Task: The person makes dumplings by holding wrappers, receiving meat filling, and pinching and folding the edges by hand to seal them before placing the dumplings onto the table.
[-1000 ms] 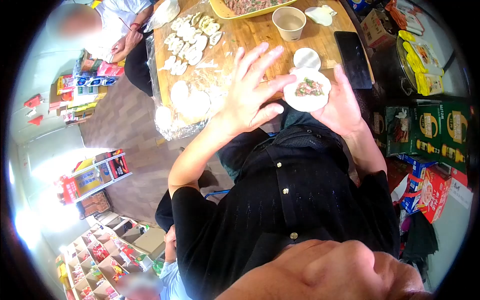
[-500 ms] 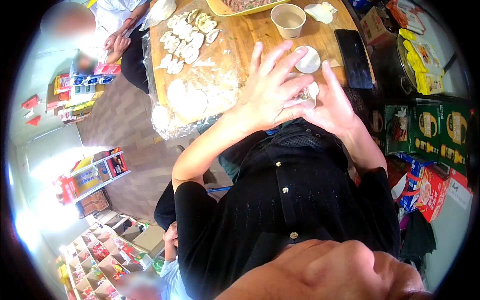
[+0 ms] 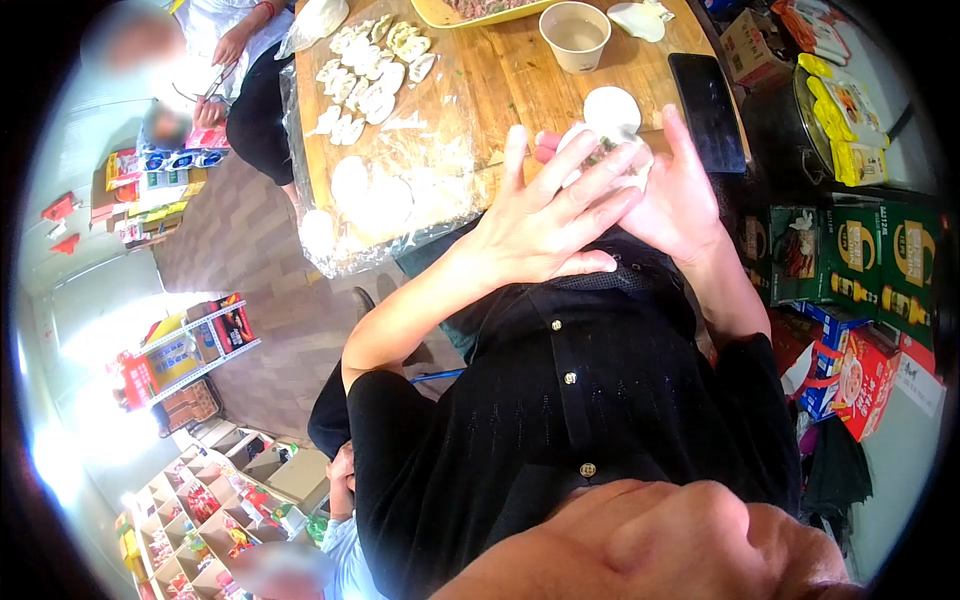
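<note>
My right hand point(image 3: 685, 215), palm up, holds a round white dough wrapper point(image 3: 636, 172) on its fingers. Some pink and green filling point(image 3: 603, 150) shows in it, mostly behind my other hand. My left hand point(image 3: 540, 225) lies across the wrapper with its back up and fingers spread; whether its fingertips touch the dough is hard to tell. Just beyond the held wrapper is another white disc point(image 3: 612, 112) on the wooden table point(image 3: 520, 85). A paper cup point(image 3: 575, 38) of cloudy liquid stands beyond that, near a yellow-rimmed tray point(image 3: 455, 20) of meat filling.
Folded dumplings point(image 3: 375, 70) and loose wrappers point(image 3: 384, 205) lie on plastic film at the table's left. A black phone point(image 3: 707, 112) is by the right edge. Another person point(image 3: 235, 40) sits at upper left, glasses in hand; one more is at lower left. Boxes stand right.
My left hand has moved right and down over the wrapper, which it now partly covers. The wrapper was flat and in full view a second ago. The person at upper left has moved their hands apart.
</note>
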The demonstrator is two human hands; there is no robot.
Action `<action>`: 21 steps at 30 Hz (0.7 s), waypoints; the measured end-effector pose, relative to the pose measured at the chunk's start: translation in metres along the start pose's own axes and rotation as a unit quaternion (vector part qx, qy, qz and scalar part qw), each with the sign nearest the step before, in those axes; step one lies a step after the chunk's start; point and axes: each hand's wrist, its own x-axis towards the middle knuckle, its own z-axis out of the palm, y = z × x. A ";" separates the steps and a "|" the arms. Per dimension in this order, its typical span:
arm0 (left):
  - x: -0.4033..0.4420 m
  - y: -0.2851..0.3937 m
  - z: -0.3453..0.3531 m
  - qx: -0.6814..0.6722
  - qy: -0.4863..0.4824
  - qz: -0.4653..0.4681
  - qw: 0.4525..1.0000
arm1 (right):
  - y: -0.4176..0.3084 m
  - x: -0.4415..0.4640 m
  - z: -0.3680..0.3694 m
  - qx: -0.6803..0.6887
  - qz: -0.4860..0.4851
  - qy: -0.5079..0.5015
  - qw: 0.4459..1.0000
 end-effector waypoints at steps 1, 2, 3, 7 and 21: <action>-0.004 0.000 -0.001 -0.004 -0.001 -0.004 1.000 | -0.003 0.000 -0.001 -0.009 0.005 -0.014 1.000; -0.007 -0.001 -0.001 -0.005 -0.001 -0.004 1.000 | -0.004 0.000 0.000 -0.012 -0.009 -0.013 1.000; -0.009 -0.002 -0.002 -0.007 0.008 -0.014 1.000 | -0.004 0.000 -0.002 -0.012 -0.009 -0.013 1.000; -0.016 -0.008 -0.010 0.009 0.019 -0.028 0.999 | -0.008 -0.001 -0.008 0.065 0.004 -0.119 0.991; 0.077 -0.096 0.020 0.001 0.041 -0.160 0.986 | -0.023 -0.018 0.005 0.024 -0.090 -0.042 0.995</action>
